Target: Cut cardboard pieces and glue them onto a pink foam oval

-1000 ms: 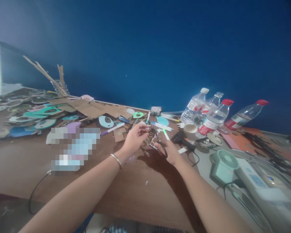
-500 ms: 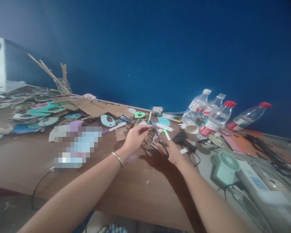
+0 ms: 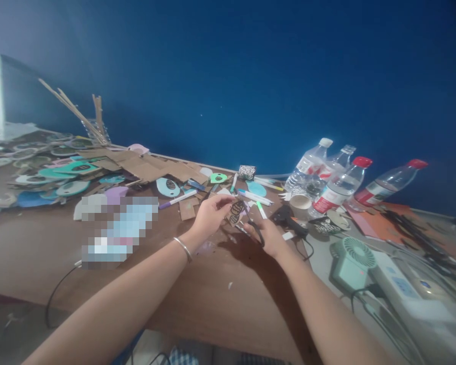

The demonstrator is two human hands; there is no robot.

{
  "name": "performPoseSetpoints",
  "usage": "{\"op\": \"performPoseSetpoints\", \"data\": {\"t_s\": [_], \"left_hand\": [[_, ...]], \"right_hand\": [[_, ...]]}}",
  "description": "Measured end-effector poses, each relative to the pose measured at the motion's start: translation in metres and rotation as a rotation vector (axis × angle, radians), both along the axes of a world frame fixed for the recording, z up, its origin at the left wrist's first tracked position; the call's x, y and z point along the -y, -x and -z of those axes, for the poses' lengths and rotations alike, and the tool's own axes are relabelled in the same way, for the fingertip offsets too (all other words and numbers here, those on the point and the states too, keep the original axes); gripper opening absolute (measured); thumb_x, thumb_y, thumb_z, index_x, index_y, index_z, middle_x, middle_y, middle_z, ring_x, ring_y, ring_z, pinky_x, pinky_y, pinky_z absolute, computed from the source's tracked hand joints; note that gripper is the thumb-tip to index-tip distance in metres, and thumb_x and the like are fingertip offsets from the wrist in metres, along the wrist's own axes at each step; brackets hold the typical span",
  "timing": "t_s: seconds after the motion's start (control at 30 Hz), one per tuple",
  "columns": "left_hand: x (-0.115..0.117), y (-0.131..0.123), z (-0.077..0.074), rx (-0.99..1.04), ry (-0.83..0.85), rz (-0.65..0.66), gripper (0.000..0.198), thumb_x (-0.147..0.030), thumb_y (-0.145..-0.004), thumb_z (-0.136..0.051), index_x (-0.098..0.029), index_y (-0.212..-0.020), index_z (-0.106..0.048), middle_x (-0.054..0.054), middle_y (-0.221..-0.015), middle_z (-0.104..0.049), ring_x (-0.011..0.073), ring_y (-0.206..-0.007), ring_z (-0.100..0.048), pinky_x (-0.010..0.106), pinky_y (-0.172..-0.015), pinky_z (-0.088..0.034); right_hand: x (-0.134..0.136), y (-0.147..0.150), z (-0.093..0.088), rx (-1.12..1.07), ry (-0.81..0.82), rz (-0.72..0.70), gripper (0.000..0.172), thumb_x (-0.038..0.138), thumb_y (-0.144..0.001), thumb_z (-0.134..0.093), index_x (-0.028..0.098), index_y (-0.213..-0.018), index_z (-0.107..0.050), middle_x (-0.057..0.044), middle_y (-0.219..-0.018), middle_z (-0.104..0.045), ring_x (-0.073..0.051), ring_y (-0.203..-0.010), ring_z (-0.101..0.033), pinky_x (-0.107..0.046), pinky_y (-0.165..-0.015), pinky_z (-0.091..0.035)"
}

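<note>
Desk (image 3: pixel 197 296): cardboard (image 3: pixel 236 213) in left fingertips (image 3: pixel 223 211)

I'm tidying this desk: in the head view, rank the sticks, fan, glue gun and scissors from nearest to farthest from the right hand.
1. Scissors: held in the right hand.
2. Glue gun: just to its right.
3. Fan: farther right.
4. Sticks: far left, at the back.

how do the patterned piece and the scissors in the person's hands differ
Held by: the patterned piece is in the left hand, the scissors in the right hand.
Look: the patterned piece is brown with black markings; the scissors have plain dark handles.
Shape: the patterned piece is flat and rounded, the scissors long and narrow.
Shared: both are held over the brown table.
</note>
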State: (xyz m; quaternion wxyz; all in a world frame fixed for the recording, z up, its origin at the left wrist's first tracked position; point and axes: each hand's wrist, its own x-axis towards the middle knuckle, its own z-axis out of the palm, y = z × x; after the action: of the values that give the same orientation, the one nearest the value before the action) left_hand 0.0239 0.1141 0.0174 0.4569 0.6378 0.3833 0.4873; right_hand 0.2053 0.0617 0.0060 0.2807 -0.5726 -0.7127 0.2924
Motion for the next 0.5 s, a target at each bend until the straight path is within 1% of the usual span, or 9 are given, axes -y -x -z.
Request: {"op": "performPoseSetpoints", "data": {"t_s": [0.2, 0.33, 0.5], "left_hand": [[0.0011, -0.0001, -0.0015, 0.012, 0.019, -0.014, 0.020, -0.020, -0.074, -0.054, -0.019, -0.091, -0.065, 0.004, -0.090, -0.067, 0.0169, -0.085, -0.060, 0.031, -0.078, -0.047], [0.0022, -0.0005, -0.0024, 0.004, 0.020, -0.018, 0.020, -0.020, -0.073, -0.054, -0.019, -0.090, -0.066, 0.004, -0.089, -0.067, 0.0169, -0.083, -0.061, 0.030, -0.077, -0.047], [0.0038, -0.0013, -0.0033, -0.024, 0.023, 0.026, 0.022, -0.018, -0.073, -0.054, -0.020, -0.089, -0.068, 0.004, -0.092, -0.068, 0.0178, -0.086, -0.061, 0.032, -0.081, -0.046]], "right_hand": [[0.0016, 0.0003, -0.0046, -0.027, -0.001, 0.024, 0.046, 0.058, -0.074, -0.049, 0.015, -0.060, -0.056, 0.002, -0.047, -0.044, -0.014, -0.055, -0.043, -0.025, -0.055, -0.033], [0.0006, 0.0017, -0.0022, -0.046, 0.080, 0.024, 0.047, 0.057, -0.075, -0.047, 0.016, -0.054, -0.051, 0.002, -0.046, -0.046, -0.012, -0.047, -0.042, -0.025, -0.049, -0.032], [0.0009, 0.0055, -0.0004, -0.104, 0.132, 0.010, 0.048, 0.056, -0.077, -0.046, 0.017, -0.050, -0.046, 0.000, -0.045, -0.047, -0.013, -0.044, -0.045, -0.026, -0.049, -0.034]]}}
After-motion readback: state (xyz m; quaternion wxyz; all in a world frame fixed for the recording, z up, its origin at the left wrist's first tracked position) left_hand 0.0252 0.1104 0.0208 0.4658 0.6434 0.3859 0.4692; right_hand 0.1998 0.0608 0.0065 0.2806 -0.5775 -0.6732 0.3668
